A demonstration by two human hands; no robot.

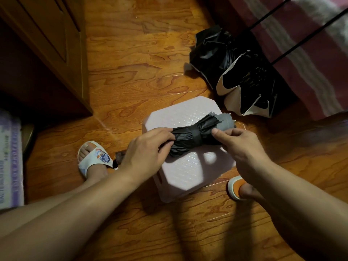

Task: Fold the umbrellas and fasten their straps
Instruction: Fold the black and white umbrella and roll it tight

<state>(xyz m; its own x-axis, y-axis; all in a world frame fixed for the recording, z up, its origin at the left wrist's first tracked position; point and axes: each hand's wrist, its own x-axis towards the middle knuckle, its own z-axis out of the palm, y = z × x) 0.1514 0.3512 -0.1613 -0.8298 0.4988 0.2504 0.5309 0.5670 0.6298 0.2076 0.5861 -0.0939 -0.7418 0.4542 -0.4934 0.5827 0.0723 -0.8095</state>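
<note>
From the head camera, the folded black umbrella (195, 137) is lying across the top of a pale pink plastic stool (188, 166), and both hands are working on it. The left hand (146, 149) is curling around the handle end, fingers wrapping over the bunched fabric and the thumb tucking underneath. The right hand (239, 144) is sitting at the other end, thumb and curled fingers pinching the gathered cloth just beside the strap (195, 134), which is running as a dark band around the umbrella's waist, midway between the two hands. Whether that strap is fastened, I cannot tell.

Past the right hand's fingertips, the umbrella's grey outer side and pale rib tips are poking over the stool's far edge. Further beyond that hand, two more umbrellas are lying loose on the floor: a crumpled black one (212, 51) and a black one with a white edge (244, 91), touching each other, their thin black shafts slanting up across a maroon striped cloth (310, 53).

Well off beyond the left hand, a dark wooden cabinet (47, 53) is standing. Below that hand's wrist, a foot in a white printed slipper (96, 159) is resting on the floor; under the right forearm an orange and white slipper (235, 187) is peeking out.

The floor (131, 72) is glossy orange woodgrain. The stool's top is octagonal with a raised ribbed pattern, and the umbrella fabric is matte and creased.
</note>
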